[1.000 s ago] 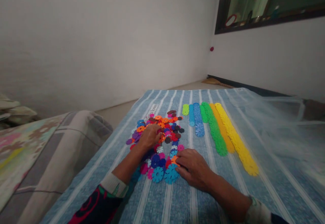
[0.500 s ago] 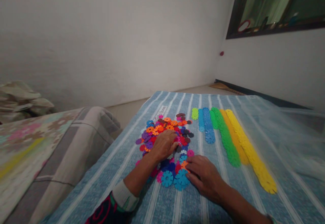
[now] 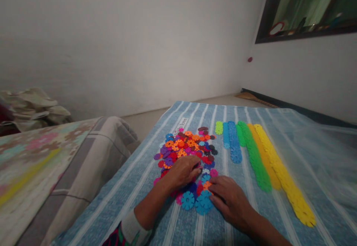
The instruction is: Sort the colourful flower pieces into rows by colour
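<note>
A pile of colourful notched plastic discs [image 3: 178,145], shaped like snowflakes, lies on a blue striped cloth [image 3: 156,216]. My left hand [image 3: 184,171] is over the near half of the pile, its fingers bent together; what they pinch, if anything, is hidden. My right hand [image 3: 230,197] rests at the pile's right edge, thumb and fingers slightly apart. Its fingertips touch an orange disc [image 3: 207,185] and a large blue disc [image 3: 203,202]. Another blue disc [image 3: 187,200] lies to the left of that one.
Overlapping rows of discs lie to the right: a yellow row [image 3: 284,171], an orange row [image 3: 266,160], a green row [image 3: 255,160], a blue row [image 3: 234,142] and a short lime row [image 3: 219,127]. Clear plastic [image 3: 329,153] spreads at far right. A covered surface [image 3: 92,157] stands left.
My left hand has drawn back towards me over the pile, uncovering red and orange discs behind it. The right hand stays at the pile's edge. The view has shifted slightly.
</note>
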{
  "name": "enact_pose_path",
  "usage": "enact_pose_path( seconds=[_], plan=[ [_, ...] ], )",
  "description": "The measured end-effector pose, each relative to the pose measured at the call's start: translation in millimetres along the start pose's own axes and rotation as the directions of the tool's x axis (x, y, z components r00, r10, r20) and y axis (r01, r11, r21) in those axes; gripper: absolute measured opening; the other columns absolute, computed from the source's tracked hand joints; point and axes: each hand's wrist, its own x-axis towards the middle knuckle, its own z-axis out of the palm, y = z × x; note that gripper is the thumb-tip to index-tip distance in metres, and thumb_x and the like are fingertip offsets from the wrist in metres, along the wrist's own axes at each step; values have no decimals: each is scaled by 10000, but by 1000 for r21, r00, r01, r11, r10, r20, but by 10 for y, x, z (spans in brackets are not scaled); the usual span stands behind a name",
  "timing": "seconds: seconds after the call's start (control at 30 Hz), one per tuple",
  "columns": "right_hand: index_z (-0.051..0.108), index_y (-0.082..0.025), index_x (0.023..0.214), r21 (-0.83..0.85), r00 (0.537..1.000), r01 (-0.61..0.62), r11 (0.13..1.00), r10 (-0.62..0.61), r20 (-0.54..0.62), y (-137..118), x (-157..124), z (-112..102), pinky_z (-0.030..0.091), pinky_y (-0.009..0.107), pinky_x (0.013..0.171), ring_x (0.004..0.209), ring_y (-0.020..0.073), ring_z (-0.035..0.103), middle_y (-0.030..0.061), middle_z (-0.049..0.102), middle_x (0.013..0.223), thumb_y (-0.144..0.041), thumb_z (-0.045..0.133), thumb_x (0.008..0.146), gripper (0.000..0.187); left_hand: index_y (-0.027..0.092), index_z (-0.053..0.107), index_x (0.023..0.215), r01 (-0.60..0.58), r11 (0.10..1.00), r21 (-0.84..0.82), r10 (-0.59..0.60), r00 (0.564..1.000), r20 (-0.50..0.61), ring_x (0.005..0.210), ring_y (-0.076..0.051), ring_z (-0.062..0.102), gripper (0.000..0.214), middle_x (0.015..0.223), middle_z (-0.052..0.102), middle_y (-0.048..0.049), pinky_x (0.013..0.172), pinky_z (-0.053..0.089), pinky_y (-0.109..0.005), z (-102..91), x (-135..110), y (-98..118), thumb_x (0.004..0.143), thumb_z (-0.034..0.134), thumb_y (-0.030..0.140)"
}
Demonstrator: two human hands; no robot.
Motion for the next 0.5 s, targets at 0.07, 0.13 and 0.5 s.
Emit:
enact_pose_path(
  seconds=[0.07,0.13,0.5],
  plan=[
    [654,-222,998,-9,1000,-4,1000,4,-12,10,-23,11,488,370,858,987,217,627,91,682,1073,-244,505,929,165,200,599,916,58,998,11,-57,997,-61,894,-204,592,157,940,658,-55,819,437,-299,-38,-39,-98,891,480,299],
    [656,-223,1007,-15,1000,-9,1000,9,-12,15,-39,15,494,380,865,1004,223,631,93,684,1088,-241,502,928,173,190,602,905,141,990,25,-138,984,-112,907,-214,595,174,943,661,-69,843,437,-317,-88,-77,-229,894,462,291],
    [668,-250,1038,-50,998,3,999,-7,-68,53,-111,64,535,413,872,1021,242,656,104,699,1098,-255,520,913,194,202,591,1130,373,928,2,-360,896,-258,1106,-250,564,284,1182,635,-102,984,428,-404,-50,-219,-611,871,511,286]
  ],
)
